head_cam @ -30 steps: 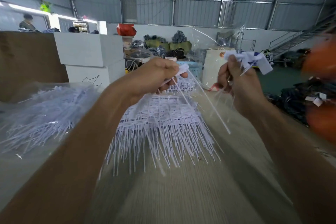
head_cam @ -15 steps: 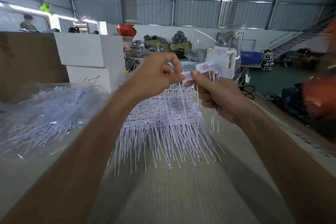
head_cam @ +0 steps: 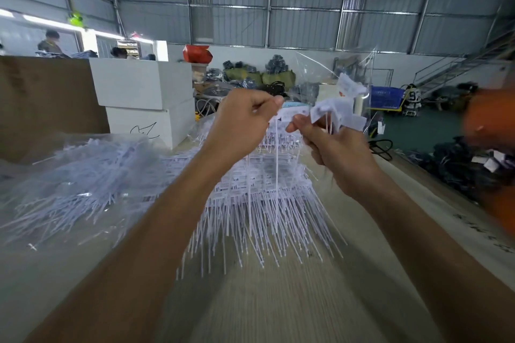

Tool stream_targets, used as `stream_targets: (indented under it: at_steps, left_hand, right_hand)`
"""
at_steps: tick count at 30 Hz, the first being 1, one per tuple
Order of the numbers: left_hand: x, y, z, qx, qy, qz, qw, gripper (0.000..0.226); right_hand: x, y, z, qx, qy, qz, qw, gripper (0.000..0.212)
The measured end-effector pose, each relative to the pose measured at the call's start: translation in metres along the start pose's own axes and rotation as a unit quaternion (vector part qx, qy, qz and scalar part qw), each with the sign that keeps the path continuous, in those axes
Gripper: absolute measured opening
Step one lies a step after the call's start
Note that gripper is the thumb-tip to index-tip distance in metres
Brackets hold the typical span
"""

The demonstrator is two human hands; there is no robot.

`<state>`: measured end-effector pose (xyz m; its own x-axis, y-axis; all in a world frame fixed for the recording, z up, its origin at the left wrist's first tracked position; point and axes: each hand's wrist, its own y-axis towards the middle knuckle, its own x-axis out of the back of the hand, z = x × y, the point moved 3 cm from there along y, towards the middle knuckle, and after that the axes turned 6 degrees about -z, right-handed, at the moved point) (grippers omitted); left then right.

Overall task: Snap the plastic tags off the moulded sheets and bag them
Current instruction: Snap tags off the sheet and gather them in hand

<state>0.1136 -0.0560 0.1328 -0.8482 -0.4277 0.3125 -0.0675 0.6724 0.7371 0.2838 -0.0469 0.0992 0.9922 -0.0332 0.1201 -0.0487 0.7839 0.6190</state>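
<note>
A heap of white moulded tag sheets (head_cam: 259, 192) with long thin tails lies on the table in front of me. My left hand (head_cam: 242, 122) is raised over it and pinches a strip of tags (head_cam: 292, 115) whose tail hangs straight down. My right hand (head_cam: 334, 147) meets it from the right, thumb and finger on the same strip, while gripping a bunch of loose snapped tags (head_cam: 337, 111). A clear plastic bag (head_cam: 348, 72) stands behind the hands. Another clear bag full of tags (head_cam: 83, 175) lies at the left.
The pale table (head_cam: 278, 301) runs forward and ends at the right (head_cam: 418, 175). White boxes (head_cam: 145, 97) and a brown board (head_cam: 47, 97) stand at the back left. Dark bundles (head_cam: 468, 167) lie on the floor at the right. People work far back left.
My right hand came back from the upper right with its bunch of tags and joined my left hand on the strip; both hands have stayed together since.
</note>
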Motion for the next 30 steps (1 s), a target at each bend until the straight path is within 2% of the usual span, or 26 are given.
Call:
stream_targets:
  at_steps: [2, 3, 6, 7, 8, 10, 12, 15, 18, 20, 23, 25, 27, 29, 30]
  left_hand:
    - [0.002, 0.000, 0.002, 0.045, -0.050, 0.024, 0.997, 0.024]
    - [0.003, 0.000, 0.004, 0.066, -0.072, 0.034, 0.995, 0.022]
    - [0.005, 0.000, 0.008, 0.105, -0.093, 0.087, 0.986, 0.040]
    - [0.004, -0.001, 0.010, 0.120, -0.098, 0.105, 0.982, 0.038]
    - [0.005, -0.001, 0.010, 0.134, -0.107, 0.118, 0.978, 0.036]
    - [0.004, -0.001, 0.012, 0.148, -0.121, 0.126, 0.973, 0.036]
    - [0.004, -0.001, 0.011, 0.143, -0.122, 0.133, 0.973, 0.031]
    - [0.003, -0.002, 0.009, 0.127, -0.121, 0.160, 0.972, 0.028]
    - [0.005, -0.002, 0.011, 0.109, -0.112, 0.178, 0.972, 0.032]
    - [0.007, -0.002, 0.011, 0.113, -0.108, 0.185, 0.970, 0.034]
    - [0.005, -0.001, 0.011, 0.140, -0.084, 0.198, 0.967, 0.037]
    - [0.004, -0.002, 0.011, 0.143, -0.048, 0.223, 0.963, 0.043]
    - [0.005, -0.006, 0.009, 0.143, -0.031, 0.280, 0.949, 0.037]
    - [0.007, -0.008, 0.005, 0.136, -0.033, 0.303, 0.943, 0.034]
    - [0.010, -0.006, 0.003, 0.131, -0.035, 0.281, 0.950, 0.033]
  right_hand:
    - [0.001, -0.001, 0.008, 0.088, -0.070, -0.016, 0.994, 0.019]
    - [0.001, -0.001, 0.011, 0.116, -0.102, -0.022, 0.988, 0.022]
    - [0.006, 0.002, 0.011, 0.183, -0.210, -0.034, 0.960, 0.025]
    - [0.007, 0.002, 0.011, 0.207, -0.254, -0.034, 0.944, 0.026]
    - [0.007, 0.003, 0.009, 0.223, -0.273, -0.038, 0.935, 0.026]
    - [0.004, 0.003, 0.009, 0.206, -0.251, -0.048, 0.944, 0.026]
    - [0.001, 0.003, 0.011, 0.239, -0.246, -0.045, 0.938, 0.023]
    - [0.004, 0.001, 0.008, 0.310, -0.297, -0.039, 0.902, 0.023]
    - [0.005, 0.002, 0.005, 0.274, -0.311, -0.041, 0.909, 0.028]
    - [0.002, 0.001, 0.005, 0.263, -0.300, -0.039, 0.916, 0.023]
    - [-0.005, -0.001, 0.007, 0.230, -0.250, -0.048, 0.939, 0.037]
    - [-0.008, 0.000, 0.003, 0.189, -0.257, -0.058, 0.946, 0.037]
    - [0.001, 0.006, -0.008, 0.104, -0.258, -0.101, 0.955, 0.036]
    - [0.022, 0.012, -0.022, -0.010, -0.157, -0.175, 0.972, 0.034]
    - [0.032, 0.014, -0.028, -0.064, -0.080, -0.199, 0.975, 0.034]
